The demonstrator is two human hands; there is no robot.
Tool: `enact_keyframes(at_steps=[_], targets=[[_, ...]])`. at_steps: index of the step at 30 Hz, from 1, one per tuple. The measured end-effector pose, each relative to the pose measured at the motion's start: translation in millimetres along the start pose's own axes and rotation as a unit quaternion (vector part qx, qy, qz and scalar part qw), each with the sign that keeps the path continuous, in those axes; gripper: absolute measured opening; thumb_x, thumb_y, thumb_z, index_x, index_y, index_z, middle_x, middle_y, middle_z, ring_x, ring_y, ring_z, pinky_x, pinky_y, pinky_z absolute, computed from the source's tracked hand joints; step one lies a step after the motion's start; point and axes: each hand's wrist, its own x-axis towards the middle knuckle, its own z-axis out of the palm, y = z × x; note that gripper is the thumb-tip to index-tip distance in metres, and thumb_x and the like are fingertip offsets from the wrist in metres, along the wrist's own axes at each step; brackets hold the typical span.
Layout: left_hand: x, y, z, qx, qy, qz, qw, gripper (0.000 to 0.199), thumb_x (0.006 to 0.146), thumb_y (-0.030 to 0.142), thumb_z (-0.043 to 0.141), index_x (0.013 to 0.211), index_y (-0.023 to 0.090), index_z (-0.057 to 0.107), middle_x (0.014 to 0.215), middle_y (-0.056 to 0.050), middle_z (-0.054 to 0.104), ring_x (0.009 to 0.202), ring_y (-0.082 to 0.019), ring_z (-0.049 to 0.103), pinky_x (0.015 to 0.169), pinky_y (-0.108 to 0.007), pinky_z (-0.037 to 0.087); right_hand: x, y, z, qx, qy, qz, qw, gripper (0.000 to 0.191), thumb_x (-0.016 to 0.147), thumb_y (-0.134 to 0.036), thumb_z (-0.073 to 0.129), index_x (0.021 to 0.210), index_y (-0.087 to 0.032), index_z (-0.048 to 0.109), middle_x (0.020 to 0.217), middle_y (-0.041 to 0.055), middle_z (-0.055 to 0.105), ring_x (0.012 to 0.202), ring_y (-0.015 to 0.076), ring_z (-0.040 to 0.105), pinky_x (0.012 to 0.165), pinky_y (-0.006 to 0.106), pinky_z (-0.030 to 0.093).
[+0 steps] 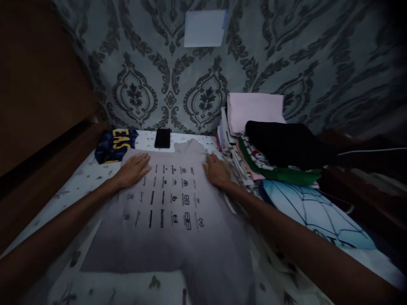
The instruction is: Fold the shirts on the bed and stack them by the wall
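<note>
A grey T-shirt (pixel 136 250) with rows of dark printed lettering and logos lies spread out in front of me. My left hand (pixel 132 170) rests flat on its upper left edge, fingers stretched out. On the opposite side, my right hand (pixel 217 171) lies on the upper right edge of the cloth with its fingers extended and slightly bent. Neither hand lifts the fabric. Part of the shirt runs down past the bottom of the view, and its right border is partly hidden under my right hand and forearm.
A stack of folded clothes (pixel 249 163) stands at the right, with a black folded garment (pixel 282 144) and a pink one (pixel 254 111) on top. Nearer lies a light blue web-patterned cloth (pixel 314 214). A dark phone-like object (pixel 162 138) and a navy garment (pixel 114 146) lie near the wall.
</note>
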Motion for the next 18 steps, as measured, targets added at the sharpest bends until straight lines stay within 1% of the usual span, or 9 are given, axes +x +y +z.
enact_keyframes(at_steps=[2, 3, 5, 6, 8, 9, 11, 13, 18], targets=[[-10, -2, -13.8, -0.029, 0.054, 0.007, 0.998, 0.053, 0.090, 0.046, 0.045, 0.132, 0.015, 0.057, 0.148, -0.016, 0.052, 0.140, -0.030, 0.044, 0.118, -0.044, 0.030, 0, 2, -2, -0.005, 0.016, 0.011, 1.000, 0.049, 0.100, -0.029, 0.035, 0.143, -0.008, 0.044, 0.157, 0.0221, 0.039, 0.147, 0.0295, 0.034, 0.119, 0.049, 0.028], [-16, -1, -20.7, -0.037, 0.100, -0.017, 0.994, 0.048, 0.091, 0.042, 0.043, 0.127, 0.015, 0.059, 0.140, -0.016, 0.057, 0.132, -0.029, 0.051, 0.112, -0.042, 0.037, -4, -1, -3, -0.004, 0.024, 0.011, 1.000, 0.050, 0.099, -0.028, 0.036, 0.143, -0.007, 0.044, 0.156, 0.0228, 0.039, 0.147, 0.0305, 0.034, 0.119, 0.050, 0.028], [-32, -2, -33.8, -0.032, 0.175, -0.117, 0.977, 0.038, 0.091, 0.039, 0.041, 0.114, 0.015, 0.061, 0.118, -0.013, 0.066, 0.110, -0.026, 0.062, 0.096, -0.038, 0.048, -19, -14, -6, 0.008, 0.030, -0.006, 0.999, 0.051, 0.098, -0.028, 0.037, 0.142, -0.005, 0.045, 0.157, 0.0245, 0.037, 0.149, 0.0330, 0.031, 0.119, 0.052, 0.027], [-40, -2, -39.1, -0.021, 0.180, -0.180, 0.967, 0.035, 0.091, 0.039, 0.041, 0.107, 0.016, 0.062, 0.107, -0.011, 0.068, 0.099, -0.025, 0.063, 0.088, -0.036, 0.049, -30, -24, -9, 0.018, 0.022, -0.028, 0.999, 0.052, 0.098, -0.030, 0.037, 0.142, -0.004, 0.046, 0.158, 0.0245, 0.035, 0.149, 0.0338, 0.029, 0.120, 0.052, 0.026], [-55, -3, -45.9, 0.015, 0.127, -0.272, 0.954, 0.034, 0.090, 0.047, 0.045, 0.097, 0.018, 0.062, 0.094, -0.008, 0.068, 0.089, -0.025, 0.064, 0.078, -0.033, 0.048, -57, -47, -13, 0.045, -0.015, -0.094, 0.994, 0.055, 0.099, -0.035, 0.036, 0.145, -0.005, 0.045, 0.161, 0.0222, 0.031, 0.152, 0.0333, 0.023, 0.122, 0.052, 0.022], [-60, -3, -46.9, 0.036, 0.090, -0.292, 0.952, 0.036, 0.089, 0.052, 0.048, 0.093, 0.019, 0.061, 0.093, -0.007, 0.067, 0.088, -0.025, 0.063, 0.075, -0.033, 0.047, -72, -60, -15, 0.060, -0.040, -0.132, 0.989, 0.058, 0.100, -0.039, 0.035, 0.147, -0.006, 0.043, 0.163, 0.0203, 0.029, 0.153, 0.0322, 0.021, 0.123, 0.052, 0.020], [-65, -1, -44.9, 0.078, 0.041, -0.291, 0.953, 0.039, 0.084, 0.059, 0.055, 0.087, 0.020, 0.061, 0.096, -0.007, 0.067, 0.091, -0.026, 0.063, 0.073, -0.031, 0.046, -100, -85, -17, 0.083, -0.086, -0.200, 0.973, 0.061, 0.102, -0.044, 0.032, 0.151, -0.009, 0.039, 0.165, 0.0173, 0.025, 0.154, 0.0297, 0.017, 0.125, 0.051, 0.017], [-63, 5, -40.4, 0.109, 0.019, -0.272, 0.956, 0.035, 0.081, 0.056, 0.060, 0.083, 0.021, 0.060, 0.100, -0.008, 0.066, 0.096, -0.027, 0.063, 0.072, -0.030, 0.045, -122, -105, -18, 0.090, -0.123, -0.243, 0.958, 0.062, 0.103, -0.045, 0.030, 0.153, -0.010, 0.037, 0.165, 0.0162, 0.023, 0.154, 0.0274, 0.015, 0.126, 0.049, 0.014], [-56, 15, -38.1, 0.097, 0.034, -0.256, 0.961, 0.017, 0.084, 0.037, 0.057, 0.089, 0.020, 0.058, 0.094, -0.005, 0.067, 0.092, -0.024, 0.063, 0.070, -0.029, 0.044, -146, -123, -16, 0.079, -0.136, -0.253, 0.955, 0.058, 0.104, -0.041, 0.029, 0.152, -0.010, 0.040, 0.164, 0.0165, 0.028, 0.154, 0.0255, 0.018, 0.126, 0.047, 0.012]])
